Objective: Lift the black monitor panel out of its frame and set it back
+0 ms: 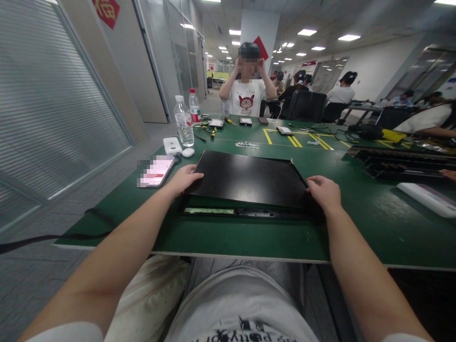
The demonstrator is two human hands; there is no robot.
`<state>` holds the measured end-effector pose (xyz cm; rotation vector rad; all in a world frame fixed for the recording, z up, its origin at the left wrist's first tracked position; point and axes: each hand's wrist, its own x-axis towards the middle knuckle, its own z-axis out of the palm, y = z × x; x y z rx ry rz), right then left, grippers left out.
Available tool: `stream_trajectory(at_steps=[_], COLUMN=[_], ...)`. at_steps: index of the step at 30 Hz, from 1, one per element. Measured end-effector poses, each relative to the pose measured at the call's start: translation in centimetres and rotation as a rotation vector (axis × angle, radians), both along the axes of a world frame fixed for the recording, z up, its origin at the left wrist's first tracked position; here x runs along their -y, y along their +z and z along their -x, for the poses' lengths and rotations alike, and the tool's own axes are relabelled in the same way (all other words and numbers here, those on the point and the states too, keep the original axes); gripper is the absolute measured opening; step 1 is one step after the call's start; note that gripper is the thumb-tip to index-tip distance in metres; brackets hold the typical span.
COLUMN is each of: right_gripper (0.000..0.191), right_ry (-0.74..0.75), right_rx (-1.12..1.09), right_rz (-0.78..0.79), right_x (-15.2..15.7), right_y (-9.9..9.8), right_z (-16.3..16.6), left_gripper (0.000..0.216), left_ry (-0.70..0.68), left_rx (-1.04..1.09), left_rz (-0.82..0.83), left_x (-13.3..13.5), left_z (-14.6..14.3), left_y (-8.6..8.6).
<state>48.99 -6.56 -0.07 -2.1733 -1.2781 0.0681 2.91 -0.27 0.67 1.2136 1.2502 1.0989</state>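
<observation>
Near the front edge of the desk point(249, 240), midway along it, a flat black cover point(249, 178) lies over a shallow black base point(270, 213). The base's near strip shows from under the cover, with a green circuit board point(209, 210) in its left part. Whether the cover's near edge rests on the base or is raised off it cannot be told.

The left hand point(183, 179) grips the cover's near left corner, fingers laid on top and closed around the edge. The right hand point(324, 192) grips the near right corner, fingers curled over the rim. Both forearms reach in over the front edge.

Just left of the left hand, a phone point(156, 171) lies with its screen lit. Behind it sit a small white box point(172, 145) and a white oval puck point(188, 152). Further back toward the left edge stand a clear water bottle point(184, 121) and a bottle with a red label point(194, 107). A black cable point(71, 235) trails off the near left corner.

To the right, well apart from the cover, long black trays point(402, 164) run toward the right edge, with a white flat slab point(427, 198) nearer the front. Yellow tape lines point(295, 138) mark the far side, among small devices and tools. A person in a white shirt point(247, 95) sits at the far edge, both hands raised to the head.
</observation>
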Motion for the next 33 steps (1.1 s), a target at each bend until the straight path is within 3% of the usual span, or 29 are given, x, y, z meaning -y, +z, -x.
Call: stream_trajectory(at_steps=[5,10,17,23,30,33], right_gripper=[0.045,0.058,0.063,0.059,0.055,0.054], right_ry=[0.035,0.036,0.046,0.042,0.023,0.026], right_rx=[0.092,0.211,0.285,0.239,-0.081,-0.105], right_rz=[0.002,0.126,0.211,0.148,0.020,0.003], right_x=[0.0,0.5,0.8,0.4,0.4,0.4], right_y=[0.0,0.8,1.4,1.0,0.7,0.7], right_z=[0.5,1.8,2.5,1.9,0.7,0.6], left_gripper=[0.044,0.044,0.042,0.045,0.045,0.046], left_ry=[0.015,0.020,0.015,0.010,0.006,0.010], left_rx=[-0.030,-0.021,-0.005,-0.003,-0.012,-0.019], left_rz=[0.002,-0.012,-0.018,-0.026,-0.043,-0.047], left_x=[-0.1,-0.4,-0.4,-0.5,-0.7,-0.5], left_z=[0.0,0.0,0.1,0.2,0.4,0.3], left_y=[0.0,-0.3,-0.4,-0.6,-1.0,-0.8])
